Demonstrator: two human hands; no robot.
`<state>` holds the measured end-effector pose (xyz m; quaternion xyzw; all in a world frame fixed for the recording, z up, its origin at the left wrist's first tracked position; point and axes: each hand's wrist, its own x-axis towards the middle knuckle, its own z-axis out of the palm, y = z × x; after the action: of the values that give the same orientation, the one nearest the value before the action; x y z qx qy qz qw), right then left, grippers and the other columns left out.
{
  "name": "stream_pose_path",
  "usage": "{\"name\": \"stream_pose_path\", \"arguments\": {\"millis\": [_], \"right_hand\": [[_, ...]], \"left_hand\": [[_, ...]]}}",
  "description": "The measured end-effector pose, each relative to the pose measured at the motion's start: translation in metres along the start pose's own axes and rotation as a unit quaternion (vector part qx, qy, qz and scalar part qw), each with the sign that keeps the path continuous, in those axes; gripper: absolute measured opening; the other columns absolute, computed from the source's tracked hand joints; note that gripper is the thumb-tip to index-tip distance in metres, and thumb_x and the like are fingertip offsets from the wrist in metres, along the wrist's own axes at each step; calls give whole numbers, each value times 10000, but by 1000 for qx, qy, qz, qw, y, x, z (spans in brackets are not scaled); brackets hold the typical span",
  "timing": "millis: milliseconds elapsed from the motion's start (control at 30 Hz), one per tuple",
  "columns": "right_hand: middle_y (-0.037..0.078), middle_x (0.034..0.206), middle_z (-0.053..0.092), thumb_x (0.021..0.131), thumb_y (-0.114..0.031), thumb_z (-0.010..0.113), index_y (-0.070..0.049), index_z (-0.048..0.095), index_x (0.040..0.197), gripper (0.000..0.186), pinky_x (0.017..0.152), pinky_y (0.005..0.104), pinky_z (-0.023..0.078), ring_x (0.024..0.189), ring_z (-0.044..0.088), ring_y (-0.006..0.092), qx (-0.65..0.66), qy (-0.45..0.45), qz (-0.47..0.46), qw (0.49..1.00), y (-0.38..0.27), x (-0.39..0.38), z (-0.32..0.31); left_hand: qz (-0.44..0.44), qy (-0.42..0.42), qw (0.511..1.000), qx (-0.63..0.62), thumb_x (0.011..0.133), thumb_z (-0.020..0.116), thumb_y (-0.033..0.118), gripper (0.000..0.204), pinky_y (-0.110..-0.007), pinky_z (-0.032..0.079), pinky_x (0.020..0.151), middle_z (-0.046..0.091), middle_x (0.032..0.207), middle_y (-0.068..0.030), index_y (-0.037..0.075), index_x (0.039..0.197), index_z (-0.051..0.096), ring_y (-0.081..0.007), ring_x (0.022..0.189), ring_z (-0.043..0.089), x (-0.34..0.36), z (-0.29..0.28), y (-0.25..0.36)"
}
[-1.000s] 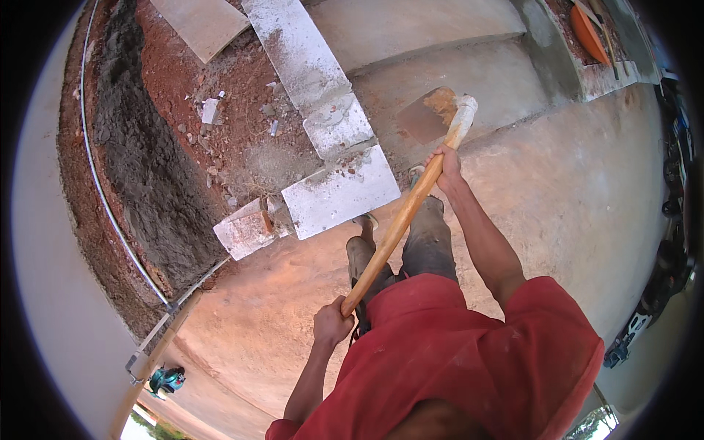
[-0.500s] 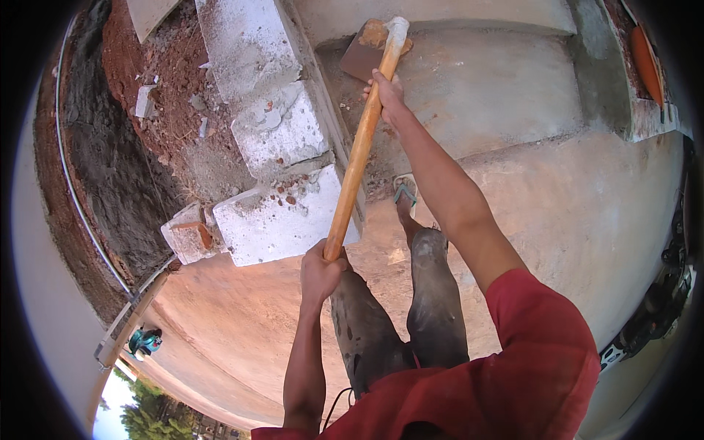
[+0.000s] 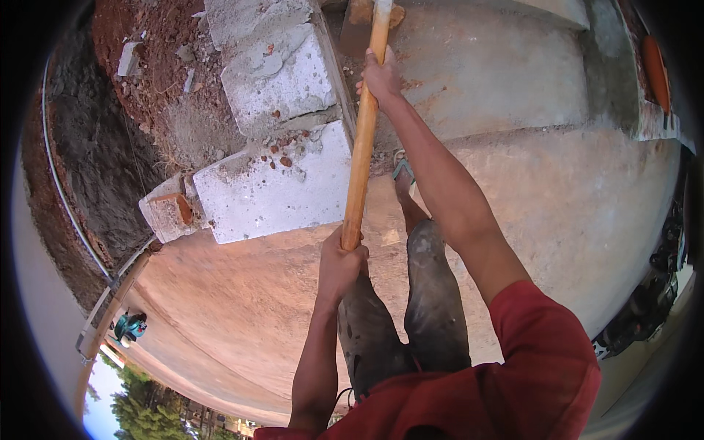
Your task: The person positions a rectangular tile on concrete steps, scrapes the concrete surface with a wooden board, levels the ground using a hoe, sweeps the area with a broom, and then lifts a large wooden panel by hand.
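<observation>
A hoe with a long wooden handle (image 3: pixel 361 158) slants up the middle of the view. My left hand (image 3: pixel 343 260) is wrapped round its near end, just above my left thigh. Higher up the shaft, my right hand (image 3: pixel 381 77) grips it close to the head. The brownish flat blade (image 3: pixel 355 35), with a lump of soil by it, hangs over the concrete at the top edge, partly cut off. Left of the handle runs a wall of white blocks (image 3: pixel 286 187) with mortar and small crumbs on top.
Behind the blocks lie loose red soil (image 3: pixel 165 88) and dark wet-looking material (image 3: pixel 88 125). A broken brick piece (image 3: pixel 169 211) sits at the wall's end. Raised concrete (image 3: pixel 506 81) lies ahead, an orange object (image 3: pixel 655 73) far right, a teal object (image 3: pixel 129 327) lower left. My sandalled foot (image 3: pixel 403 172) stands near the step.
The view has shifted, so the blocks and soil sit slightly higher and further left. The hoe stands more upright, its head now partly beyond the top edge. Both hands keep their grip.
</observation>
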<state>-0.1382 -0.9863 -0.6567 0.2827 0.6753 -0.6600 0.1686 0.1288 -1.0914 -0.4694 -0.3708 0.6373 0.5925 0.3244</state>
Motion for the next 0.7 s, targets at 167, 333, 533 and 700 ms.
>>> {"name": "stream_pose_path", "arguments": {"millis": [167, 333, 533, 700], "right_hand": [[168, 942, 586, 1017, -282, 490, -83, 282, 1396, 477, 401, 344, 530, 468, 611, 224, -108, -28, -16, 994, 1, -2, -2], [157, 902, 587, 1022, -279, 477, -139, 223, 1453, 519, 382, 346, 514, 463, 604, 221, -115, -18, 7, 993, 32, -37, -13], [110, 839, 542, 1030, -295, 479, -161, 245, 1466, 514, 380, 332, 509, 445, 553, 181, -94, -49, 63, 992, 38, -74, -60], [88, 801, 520, 1033, -376, 463, -212, 286, 1473, 502, 441, 320, 529, 509, 567, 162, -126, -47, 8, 991, 4, -32, -57]], "left_hand": [[-39, -55, 994, -91, 716, 620, 15, 223, -269, 372, 479, 490, 639, -10, 29, 923, 535, -106, 501, 457, -4, 12, -28], [-28, -34, 997, -68, 715, 622, 5, 229, -261, 370, 465, 495, 630, -10, 43, 925, 539, -98, 481, 456, -33, 27, -73], [40, 1, 999, 3, 706, 643, 11, 228, -294, 443, 634, 525, 713, -34, 22, 915, 551, -139, 643, 522, -55, 65, -104], [69, -5, 997, -26, 731, 638, 19, 223, -319, 455, 675, 550, 765, -68, 1, 942, 566, -154, 694, 539, -20, 77, -73]]}}
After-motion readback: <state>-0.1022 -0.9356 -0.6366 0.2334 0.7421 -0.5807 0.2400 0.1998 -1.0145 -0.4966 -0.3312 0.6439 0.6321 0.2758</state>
